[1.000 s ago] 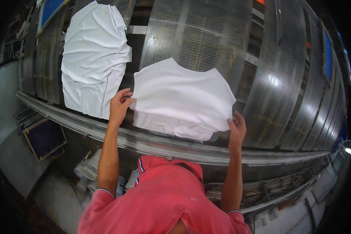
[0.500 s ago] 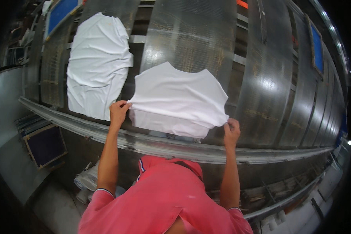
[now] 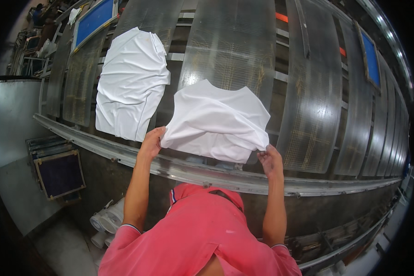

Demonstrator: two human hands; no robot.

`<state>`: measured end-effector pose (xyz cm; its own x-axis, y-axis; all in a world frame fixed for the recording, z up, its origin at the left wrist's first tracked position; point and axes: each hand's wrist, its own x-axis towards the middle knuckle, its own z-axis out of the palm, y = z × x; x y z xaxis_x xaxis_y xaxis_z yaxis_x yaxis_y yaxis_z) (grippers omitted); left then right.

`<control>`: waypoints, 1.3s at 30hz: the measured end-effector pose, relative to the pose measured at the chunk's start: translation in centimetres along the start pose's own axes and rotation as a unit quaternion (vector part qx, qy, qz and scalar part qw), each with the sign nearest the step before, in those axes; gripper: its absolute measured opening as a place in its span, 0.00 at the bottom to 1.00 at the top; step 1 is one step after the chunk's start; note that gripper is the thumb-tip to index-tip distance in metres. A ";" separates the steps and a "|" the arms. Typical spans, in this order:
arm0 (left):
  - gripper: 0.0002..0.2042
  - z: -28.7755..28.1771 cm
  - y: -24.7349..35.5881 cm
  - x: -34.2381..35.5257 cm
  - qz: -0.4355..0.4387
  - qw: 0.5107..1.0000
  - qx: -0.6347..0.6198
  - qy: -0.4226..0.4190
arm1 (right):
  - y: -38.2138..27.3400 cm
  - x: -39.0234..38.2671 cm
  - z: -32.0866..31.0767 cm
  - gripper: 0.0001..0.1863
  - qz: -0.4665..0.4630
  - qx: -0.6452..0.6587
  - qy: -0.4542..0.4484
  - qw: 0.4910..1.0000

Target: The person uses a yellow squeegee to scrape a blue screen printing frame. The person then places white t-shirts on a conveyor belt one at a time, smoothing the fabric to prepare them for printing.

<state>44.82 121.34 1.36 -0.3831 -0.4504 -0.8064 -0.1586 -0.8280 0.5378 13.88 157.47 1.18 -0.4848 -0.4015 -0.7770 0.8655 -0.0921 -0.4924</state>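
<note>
Between my hands a white fabric panel [image 3: 216, 117], cut like a shirt body with a scooped neckline and curved armholes, lies on a grey metal-looking platen [image 3: 225, 50]. My left hand [image 3: 152, 140] pinches its left lower edge. At the right lower corner my right hand [image 3: 270, 161] grips the cloth between thumb and fingers. The near part of the panel is lifted and sags in soft folds, while the neckline end rests flat on the platen. To the left, a stack or single piece of white cloth [image 3: 131, 85] lies wrinkled, apart from my hands.
A metal rail [image 3: 188, 170] runs along the near edge of the platens. More long platens [image 3: 315, 92] stand in a row to the right, with gaps between. Blue-meshed frames [image 3: 94, 20] sit at far left and far right [image 3: 370, 57]. Dark screen frames [image 3: 60, 174] lean at lower left, near white tubs [image 3: 110, 218].
The lower edge of the panel has been raised and folded more loosely in my hands. My left hand has come inward a little. The whole view has shifted slightly to the right.
</note>
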 end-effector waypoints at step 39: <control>0.07 14.1 -5.3 -4.3 0.105 0.984 0.081 -0.116 | 9.8 -5.1 16.8 0.13 -0.339 -0.478 0.086 0.806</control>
<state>34.48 132.33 5.45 -0.6168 -0.5018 -0.6065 -0.1904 -0.6525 0.7335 26.91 143.33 6.91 -0.8869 -0.4144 -0.2044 -0.0587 0.5398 -0.8397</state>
